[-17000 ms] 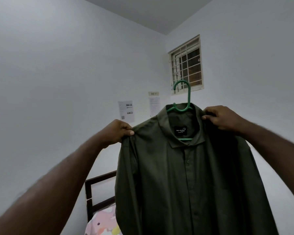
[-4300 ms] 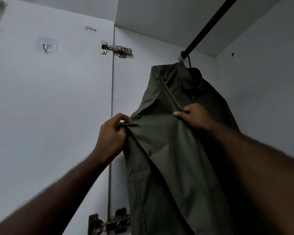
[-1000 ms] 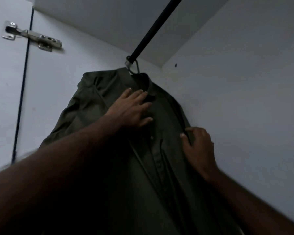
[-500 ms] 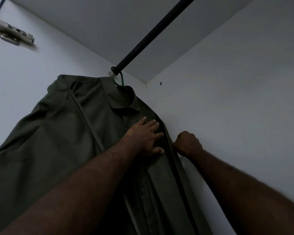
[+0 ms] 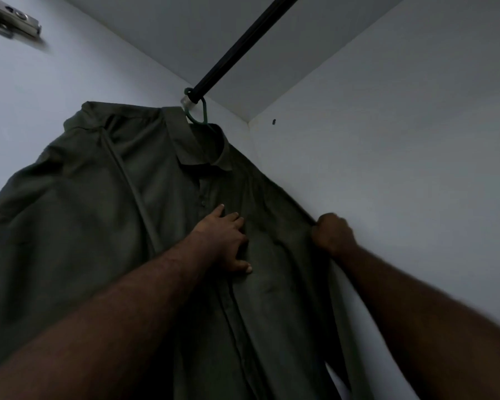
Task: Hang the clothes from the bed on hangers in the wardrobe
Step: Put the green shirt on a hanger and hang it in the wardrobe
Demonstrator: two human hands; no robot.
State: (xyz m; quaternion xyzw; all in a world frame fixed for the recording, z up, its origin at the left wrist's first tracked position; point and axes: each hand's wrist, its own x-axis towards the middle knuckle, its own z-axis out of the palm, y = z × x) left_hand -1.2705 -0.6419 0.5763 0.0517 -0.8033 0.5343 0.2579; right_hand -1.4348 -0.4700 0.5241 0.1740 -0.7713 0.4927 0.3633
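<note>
Shirt (image 5: 98, 226): dark olive, collared, hung on a green hanger (image 5: 201, 115) hooked over the black rail (image 5: 243, 50) inside the white wardrobe (image 5: 162, 39), at the rail's far end, close to the corner. Lay under the left hand (image 5: 223, 241), spread flat with straight fingers against the button placket at chest height, and was gripped at its outer edge by the right hand (image 5: 334, 233), curled into a fist on the cloth just beside the side wall (image 5: 401, 154). Beyond, blurred in the upper left corner: a metal door hinge (image 5: 9, 21).
</note>
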